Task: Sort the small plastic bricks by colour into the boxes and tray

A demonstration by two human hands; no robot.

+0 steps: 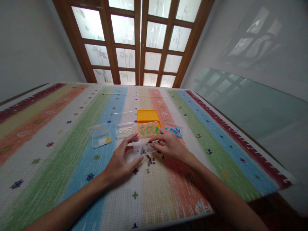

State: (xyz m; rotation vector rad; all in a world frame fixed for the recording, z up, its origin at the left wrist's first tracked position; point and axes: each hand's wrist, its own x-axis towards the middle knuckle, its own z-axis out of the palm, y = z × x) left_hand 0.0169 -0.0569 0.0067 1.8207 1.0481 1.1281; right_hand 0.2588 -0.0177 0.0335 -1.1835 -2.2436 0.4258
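My left hand (122,158) curls around the left side of a clear plastic box (137,145), fingers at the back and thumb near its front corner. Some dark pieces show through the box. Over the right part of the box, my right hand (169,146) has its thumb and index finger pinched together; whatever they hold is too small to make out. A loose pile of small dark brown pieces (150,161) lies on the cloth just in front of the box, with one piece (148,171) apart and nearer to me.
Behind my hands stands an open orange box (147,115), with a clear box of green pieces (147,129) before it. Blue pieces (175,131) fill a clear box on the right. Cream pieces (125,131) and yellow pieces (108,140) sit in open clear boxes leftward. A striped tablecloth (77,154) covers the table.
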